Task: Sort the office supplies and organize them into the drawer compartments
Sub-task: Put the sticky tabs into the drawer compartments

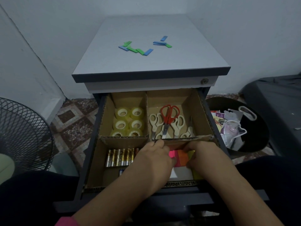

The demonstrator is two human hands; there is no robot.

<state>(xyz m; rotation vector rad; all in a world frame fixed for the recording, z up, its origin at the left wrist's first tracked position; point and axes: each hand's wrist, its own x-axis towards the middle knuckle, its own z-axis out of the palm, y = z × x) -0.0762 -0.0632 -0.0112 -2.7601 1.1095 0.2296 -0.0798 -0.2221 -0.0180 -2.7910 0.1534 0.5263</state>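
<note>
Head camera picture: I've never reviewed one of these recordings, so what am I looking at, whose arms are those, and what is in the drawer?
No machine here: the single picture comes from a wide-angle camera worn on a person's head, looking forward and down at their own arms. The left hand and right hand reach into an open drawer split by cardboard dividers. Both touch a block of bright sticky notes in the near right compartment; how firm either grip is cannot be told. Far left holds tape rolls, far right scissors, near left batteries. Green and blue tabs lie on the cabinet top, unsorted.
</note>
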